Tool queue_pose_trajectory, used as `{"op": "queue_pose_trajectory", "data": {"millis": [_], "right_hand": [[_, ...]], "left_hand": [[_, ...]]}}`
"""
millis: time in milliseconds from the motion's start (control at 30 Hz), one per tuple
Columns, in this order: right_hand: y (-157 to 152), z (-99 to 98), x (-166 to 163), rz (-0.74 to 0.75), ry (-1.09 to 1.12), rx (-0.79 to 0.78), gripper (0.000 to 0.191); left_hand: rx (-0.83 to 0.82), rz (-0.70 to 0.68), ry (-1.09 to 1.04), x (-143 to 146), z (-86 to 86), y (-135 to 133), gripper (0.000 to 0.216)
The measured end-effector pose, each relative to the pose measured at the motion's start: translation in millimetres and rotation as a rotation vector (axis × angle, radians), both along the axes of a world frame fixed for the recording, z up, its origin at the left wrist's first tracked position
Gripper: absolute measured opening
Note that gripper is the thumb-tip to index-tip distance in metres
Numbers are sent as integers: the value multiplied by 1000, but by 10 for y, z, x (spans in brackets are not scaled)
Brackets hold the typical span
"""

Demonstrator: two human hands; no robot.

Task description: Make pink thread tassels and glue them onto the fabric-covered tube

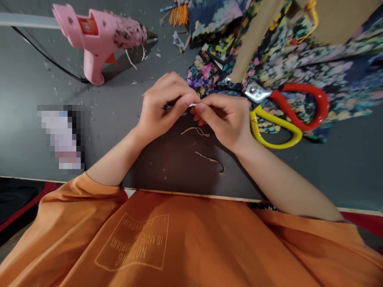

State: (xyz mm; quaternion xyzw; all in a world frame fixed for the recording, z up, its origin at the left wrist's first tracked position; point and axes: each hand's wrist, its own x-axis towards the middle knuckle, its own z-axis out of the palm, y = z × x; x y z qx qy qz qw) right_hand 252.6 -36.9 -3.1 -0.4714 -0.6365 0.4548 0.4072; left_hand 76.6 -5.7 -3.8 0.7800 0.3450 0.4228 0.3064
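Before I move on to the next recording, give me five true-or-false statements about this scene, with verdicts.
1. A small whitish piece shows between the fingertips of the left hand and right hand. True.
2. Both handles of the scissors are red. False: one is red, the other yellow.
3. The glue gun lies left of the scissors. True.
4. The right hand grips the glue gun. False: it lies on the table.
5. The fabric is plain. False: it is floral.
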Motion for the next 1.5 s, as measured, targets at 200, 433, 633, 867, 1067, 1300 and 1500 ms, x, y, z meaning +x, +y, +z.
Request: {"op": "queue_pose_trajectory", "data": {"millis": [200, 433, 633, 867, 1067, 1300, 1500], "right_hand": [[3, 3, 7, 3, 0, -8, 42], [3, 21, 12, 3, 15, 2, 41], [3, 3, 17, 16, 29, 24, 39], [-3, -56, 10, 25, 49, 11, 34], [-9, -110, 8, -8, 70, 34, 29], [-14, -97, -4, -115, 109, 49, 20], [-12, -88, -7, -158, 153, 36, 16]], "left_hand": [[34, -6, -7, -8, 8, -2, 18], [48, -25, -5, -3, 17, 4, 10], [71, -30, -14, 2, 14, 14, 7], [62, 0, -6, -10, 4, -3, 8], [73, -35, 14, -22, -1, 0, 7], [218, 21, 131, -42, 32, -18, 14], [320, 83, 218, -50, 14, -85, 21]]}}
